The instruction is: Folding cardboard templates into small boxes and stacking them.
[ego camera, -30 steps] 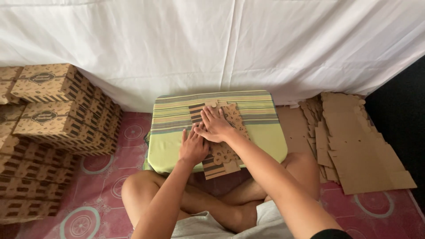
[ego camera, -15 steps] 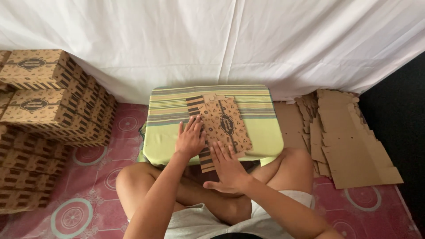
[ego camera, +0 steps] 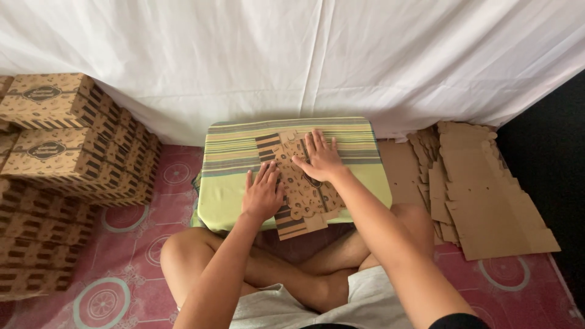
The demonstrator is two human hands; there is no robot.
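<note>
Hands: your left hand (ego camera: 262, 196) lies flat, fingers spread wide, on the near left part of the flat printed carton blank (ego camera: 300, 183); your right hand (ego camera: 321, 157) lies flat too, fingers splayed, on its far right part; neither grips anything
Carton blank: brown card with dark stripes and small printed shapes, lying unfolded on the table (ego camera: 231, 183), slightly askew, its near end hanging just over the table's front edge above your crossed legs
Table: low, covered in a yellow-green striped cloth, set against the white sheet (ego camera: 292, 55) hanging behind it
Your left side: a stack of folded boxes (ego camera: 58, 140) in the same brown print, piled in rows on the red patterned floor mat (ego camera: 131, 244)
Your right side: a heap of flat cardboard blanks (ego camera: 481, 195), plain side up, fanned out on the floor, well apart from your hands
</note>
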